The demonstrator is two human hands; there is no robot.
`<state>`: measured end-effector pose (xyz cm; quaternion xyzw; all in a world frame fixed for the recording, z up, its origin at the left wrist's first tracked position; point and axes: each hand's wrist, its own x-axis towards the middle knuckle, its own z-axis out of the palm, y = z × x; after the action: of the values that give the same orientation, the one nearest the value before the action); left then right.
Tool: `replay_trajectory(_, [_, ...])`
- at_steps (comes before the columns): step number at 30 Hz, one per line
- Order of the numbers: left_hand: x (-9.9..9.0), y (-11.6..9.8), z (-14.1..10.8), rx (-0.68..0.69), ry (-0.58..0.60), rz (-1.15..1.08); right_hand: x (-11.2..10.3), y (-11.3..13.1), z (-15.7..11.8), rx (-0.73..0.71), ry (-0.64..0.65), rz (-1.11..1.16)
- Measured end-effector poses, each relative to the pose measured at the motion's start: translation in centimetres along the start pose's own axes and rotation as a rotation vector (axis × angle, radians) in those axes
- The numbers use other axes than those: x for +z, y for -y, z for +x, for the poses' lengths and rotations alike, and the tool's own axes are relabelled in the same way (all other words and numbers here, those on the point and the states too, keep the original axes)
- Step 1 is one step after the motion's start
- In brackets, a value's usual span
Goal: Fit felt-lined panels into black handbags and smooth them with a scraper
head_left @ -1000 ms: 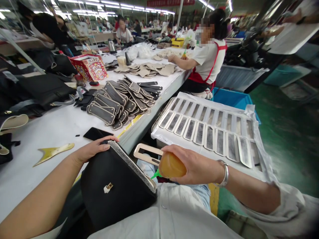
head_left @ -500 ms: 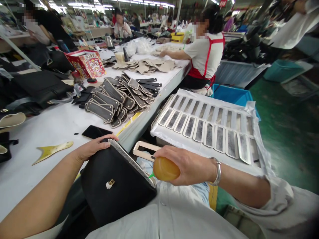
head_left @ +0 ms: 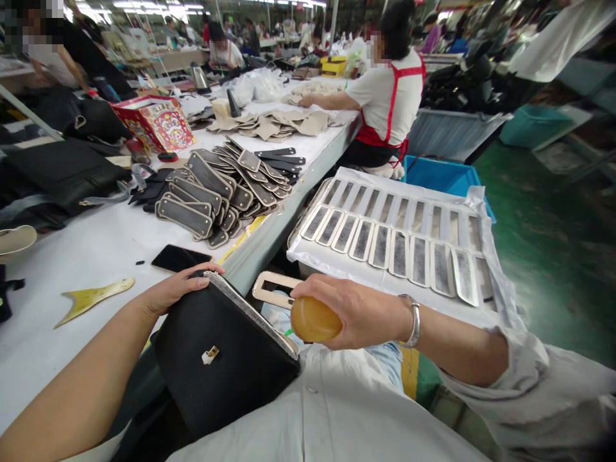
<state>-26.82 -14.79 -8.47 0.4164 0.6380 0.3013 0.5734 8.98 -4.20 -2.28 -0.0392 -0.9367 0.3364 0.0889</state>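
A black bag (head_left: 226, 366) with a gold clasp (head_left: 210, 354) rests tilted at my lap. My left hand (head_left: 179, 289) grips the top corner of its open edge, fingers hidden behind it. Squeezed in my right hand (head_left: 356, 311) is a plastic bottle (head_left: 314, 321) of amber liquid. Its green nozzle (head_left: 289, 332) points at the lower end of the bag's grey-lined edge; whether it touches is hard to tell. A beige frame-shaped strip (head_left: 260, 289) with a long slot sticks out behind the bottle, seemingly held by the same hand.
On the white table lie a phone (head_left: 179, 258), a yellow curved tool (head_left: 94, 300) and a pile of grey strap pieces (head_left: 212, 192). At right, a board (head_left: 308, 256) bears rows of framed pieces. A co-worker (head_left: 394, 96) in a red-strapped apron sits beyond, near a blue bin (head_left: 443, 176).
The bottle and the beige strip have moved slightly up and left along the bag's edge, and less of the nozzle shows. My left hand keeps its grip. The view has turned a little.
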Motion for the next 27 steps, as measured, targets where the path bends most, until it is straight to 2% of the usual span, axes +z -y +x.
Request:
replay_trajectory(8, [0.2,0.0,0.0,0.016,-0.018,0.053,1.5,-0.5,0.5,-0.048,0.032,0.012])
replay_trajectory(15, [0.4,-0.1,0.1,-0.006,-0.006,-0.011,1.4,-0.4,0.7,-0.082,0.048,0.000])
replay_trajectory(21, [0.3,0.0,0.2,-0.020,-0.005,-0.073,1.2,-0.4,0.8,-0.074,0.110,-0.024])
replay_trajectory(27, [0.2,0.3,0.1,-0.023,0.005,-0.082,1.2,-0.2,1.2,-0.111,0.076,0.001])
